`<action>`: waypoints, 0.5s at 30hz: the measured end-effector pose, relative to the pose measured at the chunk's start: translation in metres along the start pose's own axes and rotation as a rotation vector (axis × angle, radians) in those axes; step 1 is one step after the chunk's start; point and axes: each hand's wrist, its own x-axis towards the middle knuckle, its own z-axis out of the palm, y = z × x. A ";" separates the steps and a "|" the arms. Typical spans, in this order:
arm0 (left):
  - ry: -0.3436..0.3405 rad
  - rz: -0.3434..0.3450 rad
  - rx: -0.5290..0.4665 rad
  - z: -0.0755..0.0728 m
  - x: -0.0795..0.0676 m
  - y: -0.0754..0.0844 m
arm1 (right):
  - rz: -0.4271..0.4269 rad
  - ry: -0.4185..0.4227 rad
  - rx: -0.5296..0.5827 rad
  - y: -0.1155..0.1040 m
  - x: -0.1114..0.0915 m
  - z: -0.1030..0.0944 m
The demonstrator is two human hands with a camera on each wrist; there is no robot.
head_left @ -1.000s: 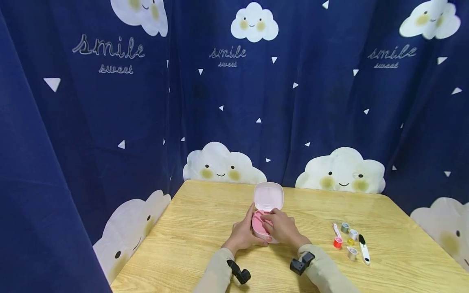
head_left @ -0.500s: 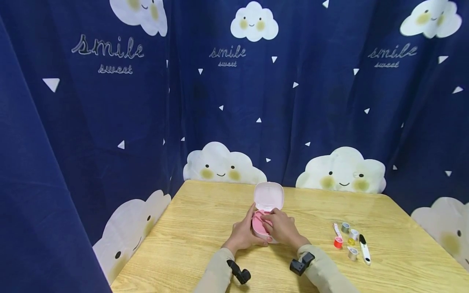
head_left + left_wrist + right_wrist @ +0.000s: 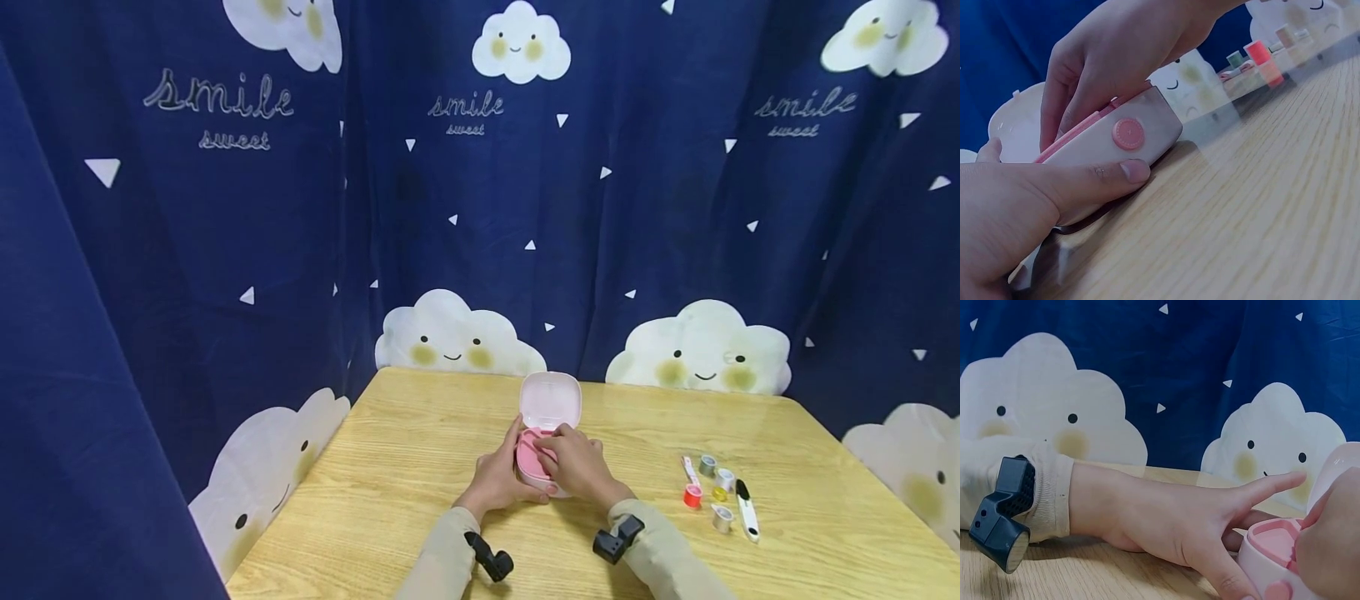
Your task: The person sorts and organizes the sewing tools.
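Observation:
On the table stands a small white box (image 3: 1075, 153) with a pink front button (image 3: 1129, 133). Its pale lid (image 3: 550, 402) is raised at the back. My left hand (image 3: 495, 477) grips the box from the left, thumb (image 3: 1100, 181) along the front wall and the other fingers round the side. Inside sits a pink divided tray (image 3: 1272, 540). My right hand (image 3: 581, 468) comes over from the right and its curled fingers pinch the tray near the middle. In the left wrist view the fingertips of the right hand (image 3: 1129, 44) are hidden behind the tray's edge.
To the right on the wooden table (image 3: 420, 433) lie a red spool (image 3: 693, 497), several other thread spools (image 3: 722, 518), a tape-like strip (image 3: 689, 469) and white thread snips (image 3: 747, 512) with a black tip. A blue curtain (image 3: 480, 208) hangs behind the table.

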 end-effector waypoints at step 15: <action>0.005 0.004 0.002 0.000 -0.003 0.001 | -0.004 0.030 0.038 0.002 0.001 -0.003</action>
